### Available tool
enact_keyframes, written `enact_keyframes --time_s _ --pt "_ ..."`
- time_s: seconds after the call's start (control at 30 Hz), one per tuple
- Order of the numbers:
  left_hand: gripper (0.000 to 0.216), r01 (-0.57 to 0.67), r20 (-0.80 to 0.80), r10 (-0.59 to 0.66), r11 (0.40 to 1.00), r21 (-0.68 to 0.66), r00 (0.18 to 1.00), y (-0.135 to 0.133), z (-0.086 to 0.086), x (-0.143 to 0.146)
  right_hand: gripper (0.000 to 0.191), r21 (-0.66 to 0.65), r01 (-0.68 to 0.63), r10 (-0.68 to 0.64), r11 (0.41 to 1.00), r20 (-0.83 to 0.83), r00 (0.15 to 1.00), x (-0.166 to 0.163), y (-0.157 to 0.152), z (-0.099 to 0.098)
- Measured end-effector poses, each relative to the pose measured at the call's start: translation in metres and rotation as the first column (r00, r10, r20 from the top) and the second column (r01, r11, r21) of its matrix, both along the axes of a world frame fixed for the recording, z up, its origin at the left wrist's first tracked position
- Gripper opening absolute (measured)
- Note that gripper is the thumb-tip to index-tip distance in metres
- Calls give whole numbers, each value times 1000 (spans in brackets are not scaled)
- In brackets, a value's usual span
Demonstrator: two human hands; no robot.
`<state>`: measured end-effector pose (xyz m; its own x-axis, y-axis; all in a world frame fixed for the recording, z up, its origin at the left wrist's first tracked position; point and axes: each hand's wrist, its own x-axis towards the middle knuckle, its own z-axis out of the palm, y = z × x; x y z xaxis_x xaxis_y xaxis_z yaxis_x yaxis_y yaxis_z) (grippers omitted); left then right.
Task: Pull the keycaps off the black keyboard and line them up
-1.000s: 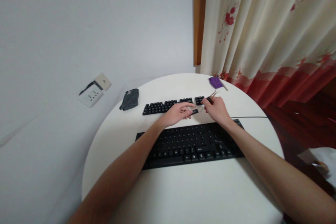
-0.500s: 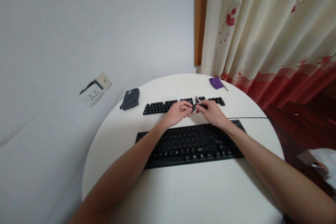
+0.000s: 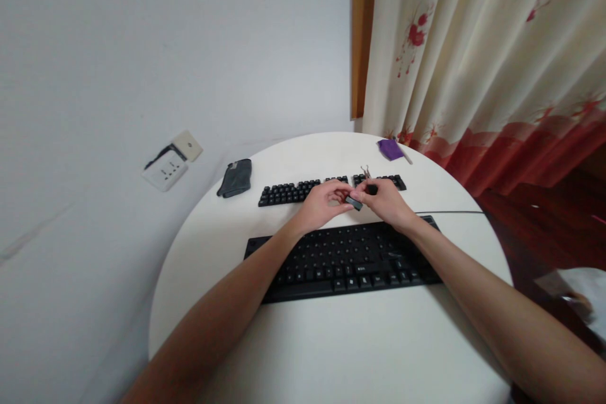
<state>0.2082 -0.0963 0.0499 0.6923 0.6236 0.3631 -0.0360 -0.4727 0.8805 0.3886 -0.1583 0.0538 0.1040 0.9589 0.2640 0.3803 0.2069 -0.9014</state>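
A wide black keycap [image 3: 353,203] is held between my two hands, turned so a greyish face shows. My left hand [image 3: 322,205] has its fingers curled, with thumb and fingertips at the keycap's left end. My right hand [image 3: 384,201] pinches the keycap's other side. A wire tool that looks like a keycap puller [image 3: 366,172] also sticks out from my right hand, its prongs pointing away; the palm hides most of its handle. Below my hands lies a black keyboard [image 3: 331,255] with many bare key positions. Behind them are rows of loose black keycaps [image 3: 284,194].
The round white table [image 3: 331,347] stands against a wall with a socket [image 3: 165,170]. A dark pouch [image 3: 237,178] lies at the back left, a purple cloth-like item [image 3: 390,149] at the back right. A cable [image 3: 449,212] crosses the right side. A curtain [image 3: 473,76] hangs beyond.
The keycap has been turned over between my fingers and its face now shows more. The puller's prongs have swung slightly right. My left thumb has spread away from its fingers.
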Motion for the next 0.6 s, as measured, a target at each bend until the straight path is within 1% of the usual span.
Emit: enact_keyframes --time_s 0.1,0.2,0.3,0.37,0.5,0.57,0.6 --pt "33 -41 15 39 995 91 999 0 0 -1 36 21 39 -39 999 -11 999 1 2 -1" --pt "25 -126 37 121 974 191 992 3 -1 -2 31 55 25 -29 998 68 997 4 4 1" --pt "14 -193 25 198 912 361 980 5 1 -3 18 66 -15 8 998 113 994 5 3 2" --pt "12 -201 3 226 860 470 974 6 1 -3 15 48 -15 9 999 114 993 5 3 2" --pt "12 -166 -53 255 758 631 965 5 0 -4 16 27 -5 1 1000 123 992 2 3 0" --pt "14 -140 -102 279 727 673 955 5 -1 -4 19 34 25 -29 999 122 992 2 4 -2" --pt "15 -135 -127 299 717 683 946 6 -1 -5 22 38 61 -65 997 119 991 3 5 -3"
